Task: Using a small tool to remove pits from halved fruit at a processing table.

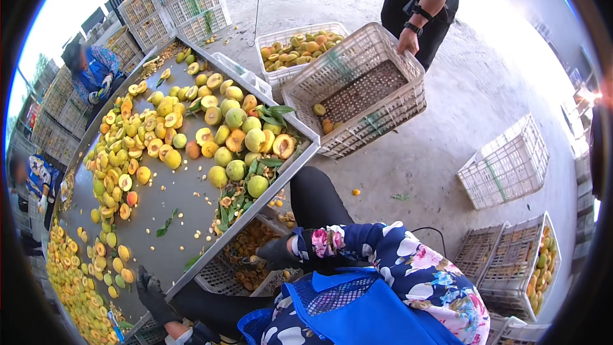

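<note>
My left hand (154,294), in a dark glove, lies over the near rim of the metal sorting table (191,215), holding nothing that I can see. In a black glove, my right hand (277,253) is lowered beside the table edge, above a plastic crate (215,278) of cut fruit pieces. A small light-coloured object shows by its fingertips; whether they grip it is unclear. Whole and halved yellow-green peaches (234,117) are heaped on the table's right side. More halves (115,172) spread along the middle, and many (72,282) lie at the left end.
A co-worker's hand (408,40) holds a tilted crate (354,91) with a few fruits at the table corner. Behind it stands a crate of peaches (282,74). Other crates (507,163) stand at right. Two people work across the table. A blue-handled tool (115,326) lies near left.
</note>
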Demonstrator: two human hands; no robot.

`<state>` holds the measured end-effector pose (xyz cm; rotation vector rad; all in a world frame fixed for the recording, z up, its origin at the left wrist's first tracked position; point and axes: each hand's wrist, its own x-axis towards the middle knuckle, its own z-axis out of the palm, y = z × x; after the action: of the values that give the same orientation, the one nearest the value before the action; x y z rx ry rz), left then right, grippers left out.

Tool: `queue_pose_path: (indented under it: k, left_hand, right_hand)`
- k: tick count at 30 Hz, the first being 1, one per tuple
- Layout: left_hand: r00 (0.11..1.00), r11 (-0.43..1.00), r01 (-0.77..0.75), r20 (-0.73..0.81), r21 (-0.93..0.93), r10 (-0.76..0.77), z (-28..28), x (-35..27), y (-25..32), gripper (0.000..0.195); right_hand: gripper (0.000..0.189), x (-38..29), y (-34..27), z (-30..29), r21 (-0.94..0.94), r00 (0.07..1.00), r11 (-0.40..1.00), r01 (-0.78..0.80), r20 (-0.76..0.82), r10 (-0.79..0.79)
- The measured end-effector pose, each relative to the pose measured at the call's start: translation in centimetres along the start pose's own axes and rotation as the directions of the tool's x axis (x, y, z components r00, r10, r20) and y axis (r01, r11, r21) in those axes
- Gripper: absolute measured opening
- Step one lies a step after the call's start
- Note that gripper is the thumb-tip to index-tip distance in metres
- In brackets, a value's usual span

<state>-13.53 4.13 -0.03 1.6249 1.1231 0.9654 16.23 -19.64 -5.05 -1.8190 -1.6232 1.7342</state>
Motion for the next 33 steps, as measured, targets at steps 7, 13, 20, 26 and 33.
queue_pose_path:
  k: [7,13,20,26,33]
  left_hand:
    - [0.924,0.963,-0.011,0.372,0.268,-0.093,17.0,5.7,8.4,0.050]
    - [0.710,0.716,-0.600,0.650,0.358,0.270,27.3,9.7,5.3,0.048]
    - [0.627,0.827,-0.469,0.776,0.309,0.066,32.7,10.5,4.5,0.064]
    - [0.575,0.755,-0.606,0.793,0.248,0.201,31.8,9.0,4.9,0.073]
    - [0.543,0.736,0.616,0.828,-0.281,-0.138,28.2,9.6,5.8,0.063]
  right_hand:
    - [0.037,5.2,0.2,0.8,-0.347,0.969,0.905,0.245,0.101,-0.224]
    - [0.036,5.7,0.3,0.9,-0.312,0.924,0.872,0.378,0.178,-0.337]
    - [0.036,5.8,1.0,0.6,-0.234,0.885,0.857,0.460,0.192,-0.423]
    - [0.036,5.9,1.4,0.8,-0.215,0.866,0.843,0.493,0.216,-0.451]
    - [0.034,7.7,2.8,2.8,-0.297,0.854,0.801,0.520,0.209,-0.477]
